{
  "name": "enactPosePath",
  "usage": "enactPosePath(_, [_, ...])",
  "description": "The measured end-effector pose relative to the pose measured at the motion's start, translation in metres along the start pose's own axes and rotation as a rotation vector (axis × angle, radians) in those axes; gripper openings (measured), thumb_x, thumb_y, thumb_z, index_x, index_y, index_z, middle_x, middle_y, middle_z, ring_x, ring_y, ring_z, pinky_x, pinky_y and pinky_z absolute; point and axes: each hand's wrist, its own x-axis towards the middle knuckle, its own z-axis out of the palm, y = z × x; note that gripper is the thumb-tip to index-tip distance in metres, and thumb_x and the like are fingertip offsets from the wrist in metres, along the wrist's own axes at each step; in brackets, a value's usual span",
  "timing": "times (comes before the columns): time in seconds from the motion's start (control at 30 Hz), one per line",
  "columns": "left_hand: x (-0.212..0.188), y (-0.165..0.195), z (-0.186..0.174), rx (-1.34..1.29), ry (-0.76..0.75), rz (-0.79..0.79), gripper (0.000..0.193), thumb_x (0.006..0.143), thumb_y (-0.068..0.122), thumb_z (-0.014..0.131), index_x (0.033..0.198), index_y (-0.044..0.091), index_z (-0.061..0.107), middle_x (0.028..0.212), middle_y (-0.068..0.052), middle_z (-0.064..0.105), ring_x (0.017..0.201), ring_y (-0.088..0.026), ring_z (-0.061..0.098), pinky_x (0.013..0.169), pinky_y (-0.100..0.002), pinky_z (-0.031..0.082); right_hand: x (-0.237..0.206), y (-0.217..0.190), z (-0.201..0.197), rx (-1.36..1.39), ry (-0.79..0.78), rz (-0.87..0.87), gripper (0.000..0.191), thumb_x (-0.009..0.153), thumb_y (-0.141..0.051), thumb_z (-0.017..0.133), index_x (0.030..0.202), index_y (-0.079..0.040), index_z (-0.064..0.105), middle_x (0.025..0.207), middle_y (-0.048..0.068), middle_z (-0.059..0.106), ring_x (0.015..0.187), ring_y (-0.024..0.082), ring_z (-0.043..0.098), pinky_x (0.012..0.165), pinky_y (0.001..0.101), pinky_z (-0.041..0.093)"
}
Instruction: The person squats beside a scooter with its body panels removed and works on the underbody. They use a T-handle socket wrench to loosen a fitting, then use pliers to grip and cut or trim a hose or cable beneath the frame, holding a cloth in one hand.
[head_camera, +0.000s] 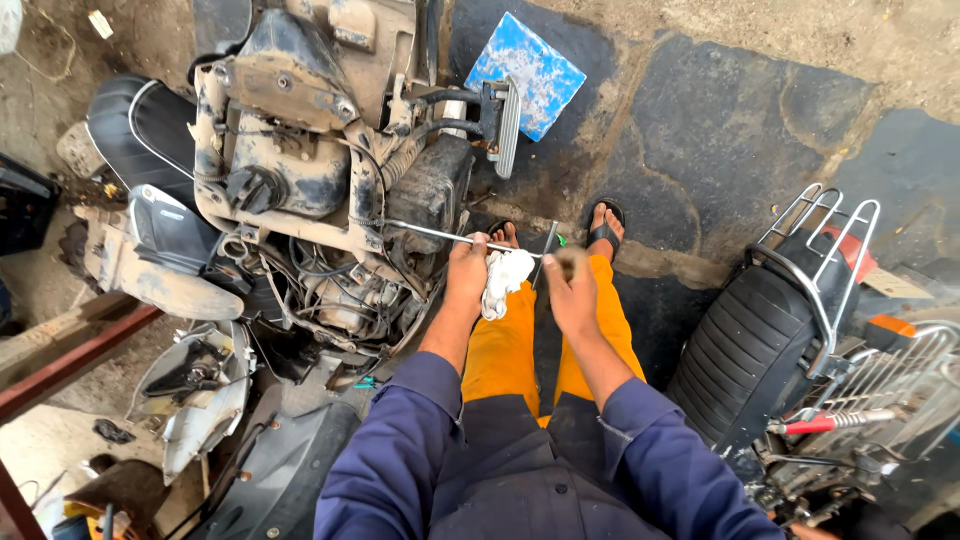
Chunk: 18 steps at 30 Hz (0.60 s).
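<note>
**Thin metal rod and white rag, held over a stripped scooter**

Item 1. Metal rod (440, 235): thin, straight, bright steel, lying nearly level. Its far end reaches toward 10 o'clock into the scooter's exposed parts; its near end runs into the rag at picture centre.

Item 2. Rag (505, 277): white cloth, soft and crumpled, bunched around the rod and hanging a little below it.

Item 3. Left hand (467, 272): grip closed around the rod and the upper edge of the rag, knuckles up.

Item 4. Right hand (572, 290): just beside the rag at 3 o'clock. Fingertips are blurred; they appear pinched on the rod's near end, but whether the grip is truly closed cannot be told.

Item 5. Stripped scooter (300, 180): at 10 o'clock, body panels off, dusty tan metal frame, black hoses and tangled wiring showing. A black padded seat (140, 125) lies at its 9 o'clock side.

Item 6. Blue panel (527, 72): flat, square, scuffed, at 12 o'clock on the floor.

Item 7. Second vehicle: at 4 o'clock, black ribbed seat (745, 340) with a chrome wire rack (825, 235) behind it.

Item 8. Floor (720, 120): rough dark stone slabs with sandy joints. Open room lies from 12 to 2 o'clock; the person's sandalled feet and orange trousers stand in the narrow gap between the two vehicles.
</note>
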Motion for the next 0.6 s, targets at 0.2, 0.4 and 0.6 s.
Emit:
enactPosePath(0.2, [-0.009, 0.001, 0.001, -0.114, -0.002, -0.028, 0.027, 0.110, 0.019, 0.046, 0.102, -0.001, 0.062, 0.093, -0.006, 0.073, 0.085, -0.014, 0.069, 0.079, -0.030, 0.057, 0.019, -0.011, -0.018, 0.187, -0.118, 0.858, 0.039, 0.097, -0.009, 0.063, 0.135, -0.007, 0.054, 0.071, 0.010, 0.062, 0.048, 0.019, 0.052, 0.048, 0.0371, 0.040])
enactPosePath(0.4, [-0.008, -0.003, -0.009, 0.019, -0.003, -0.030, 0.029, 0.109, 0.022, 0.045, 0.104, -0.001, 0.062, 0.092, -0.012, 0.075, 0.083, -0.017, 0.070, 0.078, -0.031, 0.056, 0.018, -0.006, -0.035, -0.138, -0.333, -0.044, 0.064, 0.082, -0.003, 0.069, 0.143, -0.003, 0.047, 0.076, 0.011, 0.065, 0.069, 0.023, 0.067, 0.066, 0.0369, 0.053])
enactPosePath(0.6, [-0.011, -0.009, -0.004, 0.002, -0.008, 0.018, 0.028, 0.109, 0.021, 0.046, 0.106, -0.001, 0.063, 0.093, -0.011, 0.076, 0.084, -0.014, 0.070, 0.080, -0.030, 0.056, 0.013, 0.012, -0.030, -0.115, -0.471, -0.124, 0.017, 0.091, -0.002, 0.065, 0.108, -0.006, 0.069, 0.093, 0.012, 0.071, 0.084, 0.027, 0.071, 0.071, 0.0374, 0.055])
